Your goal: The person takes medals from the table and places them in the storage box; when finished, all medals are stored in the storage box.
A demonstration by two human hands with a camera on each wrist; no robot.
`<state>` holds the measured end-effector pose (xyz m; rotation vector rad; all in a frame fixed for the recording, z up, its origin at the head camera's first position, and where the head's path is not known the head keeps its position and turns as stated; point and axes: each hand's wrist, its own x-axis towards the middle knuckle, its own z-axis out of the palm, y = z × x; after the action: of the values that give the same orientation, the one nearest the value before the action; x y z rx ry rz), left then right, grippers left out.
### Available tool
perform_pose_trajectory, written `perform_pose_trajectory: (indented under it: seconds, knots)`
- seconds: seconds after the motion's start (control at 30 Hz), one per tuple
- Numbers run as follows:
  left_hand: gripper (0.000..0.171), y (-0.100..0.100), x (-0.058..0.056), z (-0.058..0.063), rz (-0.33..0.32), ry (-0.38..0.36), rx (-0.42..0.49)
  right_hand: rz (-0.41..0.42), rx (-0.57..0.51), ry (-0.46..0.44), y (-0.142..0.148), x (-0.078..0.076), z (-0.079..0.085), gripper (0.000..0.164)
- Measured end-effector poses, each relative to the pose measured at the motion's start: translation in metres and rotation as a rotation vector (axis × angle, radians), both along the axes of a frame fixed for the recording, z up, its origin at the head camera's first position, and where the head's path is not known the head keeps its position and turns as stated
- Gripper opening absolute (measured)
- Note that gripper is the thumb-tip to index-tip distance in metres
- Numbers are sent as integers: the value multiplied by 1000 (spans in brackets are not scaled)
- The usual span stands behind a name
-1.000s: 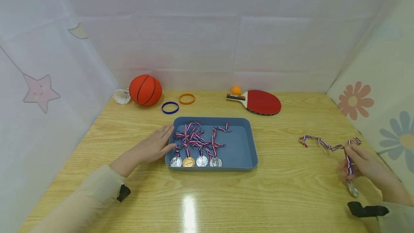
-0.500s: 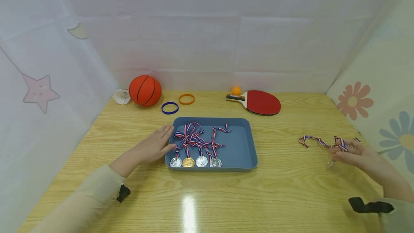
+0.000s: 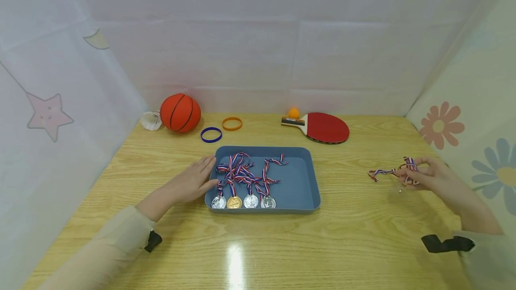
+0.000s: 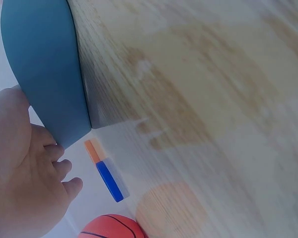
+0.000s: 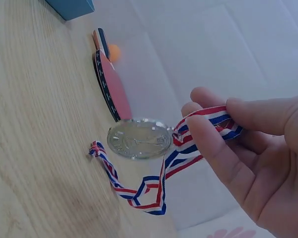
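Our right hand [image 3: 439,185] has come inward since the earlier frame, carrying a medal [image 5: 139,139] and its striped ribbon [image 5: 187,148] nearer the tray [image 3: 296,182]. It pinches the ribbon close to the medal, which is held up over the table [image 3: 363,236], right of the tray and well apart from it. With only ribbon gripped, we judge the medal could swing or drop if the pinch loosens, and the trailing end could snag; we cannot tell whether that end touches the table. Our left hand [image 3: 189,182] lies with fingers extended against the tray's left side, where a hard push might shift it. Inside, three silver medals [image 3: 251,201] and one gold medal [image 3: 234,202] line the near wall, their tangled ribbons [image 3: 242,173] behind them. Beyond sit two wristbands [image 3: 211,141], a basketball [image 3: 180,112] and a bat [image 3: 328,127]
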<state>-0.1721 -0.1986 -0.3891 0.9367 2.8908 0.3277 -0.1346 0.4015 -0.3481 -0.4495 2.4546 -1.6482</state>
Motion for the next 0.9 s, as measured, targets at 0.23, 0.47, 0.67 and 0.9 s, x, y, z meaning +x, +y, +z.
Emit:
perform_pose_trajectory:
  seconds: [0.23,0.47,0.67,0.9]
  knots:
    - [66,0,0,0,1,-1,-1,-56,175,12,-20,-8,16,32]
    - [66,0,1,1,1,2,-1,29,20,61,-34,-19,18,27]
    - [66,0,1,1,4,-1,-3,95,-7,24,-45,-24,22,23]
    - [66,0,0,1,1,1,-4,111,15,-95,-52,-31,27,34]
